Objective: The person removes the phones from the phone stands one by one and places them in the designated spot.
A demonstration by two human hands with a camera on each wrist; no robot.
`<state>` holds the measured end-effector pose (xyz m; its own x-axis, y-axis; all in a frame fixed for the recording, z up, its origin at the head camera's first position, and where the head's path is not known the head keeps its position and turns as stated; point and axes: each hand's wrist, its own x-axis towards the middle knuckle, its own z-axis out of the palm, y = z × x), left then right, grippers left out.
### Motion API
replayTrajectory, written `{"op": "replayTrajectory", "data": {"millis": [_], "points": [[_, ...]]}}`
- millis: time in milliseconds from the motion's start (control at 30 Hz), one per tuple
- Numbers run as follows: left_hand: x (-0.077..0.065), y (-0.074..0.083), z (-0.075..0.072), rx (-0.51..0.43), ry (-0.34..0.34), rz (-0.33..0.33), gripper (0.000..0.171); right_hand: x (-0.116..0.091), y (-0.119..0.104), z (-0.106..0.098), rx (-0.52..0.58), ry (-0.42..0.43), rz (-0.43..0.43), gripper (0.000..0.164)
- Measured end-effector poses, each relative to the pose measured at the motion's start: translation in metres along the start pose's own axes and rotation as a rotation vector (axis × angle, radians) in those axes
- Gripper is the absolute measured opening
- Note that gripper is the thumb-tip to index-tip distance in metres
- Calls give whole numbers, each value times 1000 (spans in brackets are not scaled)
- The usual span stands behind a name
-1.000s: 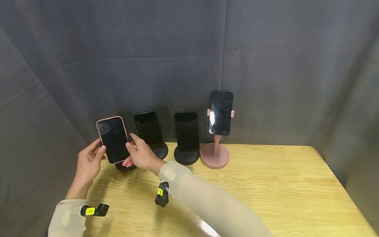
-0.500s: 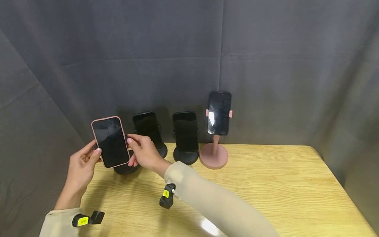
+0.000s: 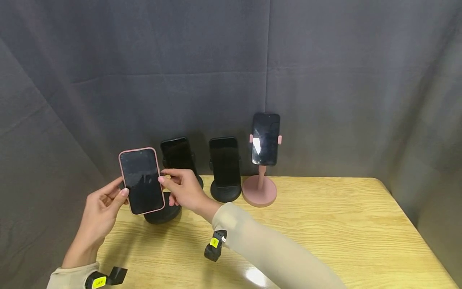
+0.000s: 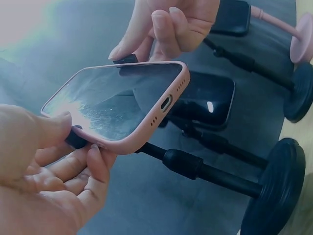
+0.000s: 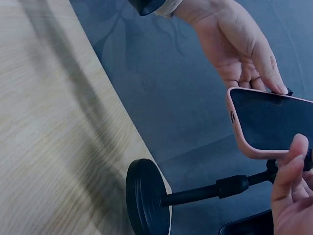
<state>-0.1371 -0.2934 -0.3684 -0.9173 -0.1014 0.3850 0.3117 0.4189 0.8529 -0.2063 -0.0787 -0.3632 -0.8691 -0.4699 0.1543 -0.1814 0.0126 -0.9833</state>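
A phone [image 3: 142,182] in a pink case, its screen dark, sits upright in the clamp of a black phone stand [image 3: 162,215]. My left hand [image 3: 102,210] grips the clamp's left side, the thumb over the phone's edge and the fingers behind. On the opposite edge, my right hand [image 3: 187,192] pinches the clamp's other side between thumb and forefinger. In the left wrist view, black clamp ends [image 4: 77,138] show at both long edges of the phone. The stand's pole [image 4: 183,164] slants from behind the phone to its round base; the back of the phone is hidden.
Two black stands with dark phones, one leaning [image 3: 178,154] and one upright [image 3: 225,162], stand along the grey curtain [image 3: 202,80]. A pink stand [image 3: 260,192] holding another phone [image 3: 266,138] is right of them. All are on a wooden table [image 3: 325,224].
The pink-cased phone and its stand have shifted slightly right and nearer to me, with both hands moving along. The other stands have kept their places.
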Motion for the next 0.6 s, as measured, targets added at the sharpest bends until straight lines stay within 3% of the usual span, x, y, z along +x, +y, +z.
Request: {"op": "replayTrajectory", "data": {"millis": [167,400,600], "points": [[-2,8,7,-43,-34,40,44,-10,-1,-9,50,30,15,37],[-5,14,17,-192,-105,67,45,-26,-1,-18,87,59,13,37],[-8,22,27,-259,-122,90,42,-40,-3,-24,119,88,-7,37]]}}
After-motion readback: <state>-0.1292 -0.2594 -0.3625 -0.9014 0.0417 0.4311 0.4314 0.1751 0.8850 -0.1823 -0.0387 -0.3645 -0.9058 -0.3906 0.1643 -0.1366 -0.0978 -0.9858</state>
